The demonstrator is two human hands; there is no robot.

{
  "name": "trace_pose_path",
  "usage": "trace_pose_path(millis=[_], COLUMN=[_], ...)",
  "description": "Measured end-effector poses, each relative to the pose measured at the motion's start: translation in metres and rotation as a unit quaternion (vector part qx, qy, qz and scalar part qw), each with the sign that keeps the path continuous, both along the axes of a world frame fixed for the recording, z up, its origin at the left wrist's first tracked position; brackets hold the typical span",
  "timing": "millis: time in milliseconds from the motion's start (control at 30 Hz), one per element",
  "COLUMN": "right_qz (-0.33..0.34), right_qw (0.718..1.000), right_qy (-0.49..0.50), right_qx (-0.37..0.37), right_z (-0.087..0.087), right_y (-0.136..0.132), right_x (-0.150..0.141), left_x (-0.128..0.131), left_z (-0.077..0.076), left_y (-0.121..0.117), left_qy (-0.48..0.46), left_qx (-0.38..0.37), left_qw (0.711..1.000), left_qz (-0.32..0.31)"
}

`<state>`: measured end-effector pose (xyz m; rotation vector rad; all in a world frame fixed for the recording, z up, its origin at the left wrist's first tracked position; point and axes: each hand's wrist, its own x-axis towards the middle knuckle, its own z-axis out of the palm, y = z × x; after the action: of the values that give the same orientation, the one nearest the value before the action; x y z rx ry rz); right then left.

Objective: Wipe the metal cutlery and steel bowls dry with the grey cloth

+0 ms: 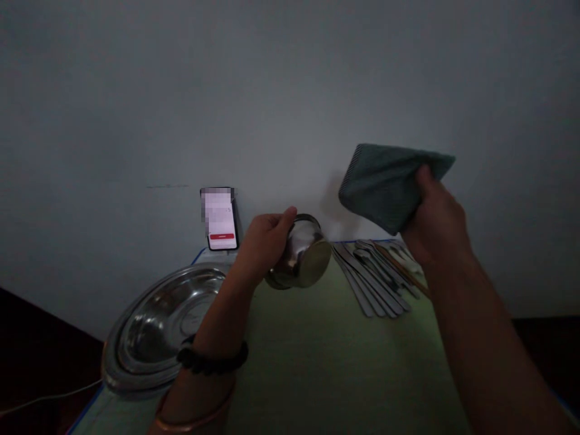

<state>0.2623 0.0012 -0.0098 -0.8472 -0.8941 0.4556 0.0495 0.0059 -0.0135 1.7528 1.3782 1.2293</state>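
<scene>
My left hand (265, 244) grips a shiny metal cup (304, 254) near the middle of the view, thumb over its rim. The cup is tipped on its side above the table, its round base turned toward the right and toward me. Raised higher on the right, my right hand (437, 220) pinches a folded grey-green cloth (385, 184), which hangs out to the left of the fingers. Cup and cloth are apart. Below the cloth, several metal knives and spoons (376, 281) lie in a fanned row on the table.
A wide steel basin (154, 326) stands at the left, partly behind my left forearm. Behind it a phone (220, 220) with a lit screen leans against the pale wall (290, 90). The table (326, 362) has a light green cover. A thin white cable (54, 396) runs off at lower left.
</scene>
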Motion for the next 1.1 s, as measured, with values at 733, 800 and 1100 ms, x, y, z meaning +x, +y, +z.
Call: trace_pose_path(millis=[733,800,1100], right_qz=[0.020,0.050,0.109], right_qw=[0.869,0.875,0.881], right_qy=[-0.474,-0.460,-0.458], right_qx=[0.137,0.141,0.056], right_z=[-0.008,-0.012,-0.024], right_y=[-0.024,-0.020,-0.007], right_x=[-0.067,-0.066,-0.064], left_x=[0.001,0.002,-0.011], left_z=[0.018,0.018,0.017], left_y=[-0.017,-0.014,0.005], left_qy=[-0.279,-0.317,-0.528], left_qx=[-0.008,-0.021,0.084], left_qw=[0.959,0.947,0.840], left_qz=[-0.050,-0.038,0.094])
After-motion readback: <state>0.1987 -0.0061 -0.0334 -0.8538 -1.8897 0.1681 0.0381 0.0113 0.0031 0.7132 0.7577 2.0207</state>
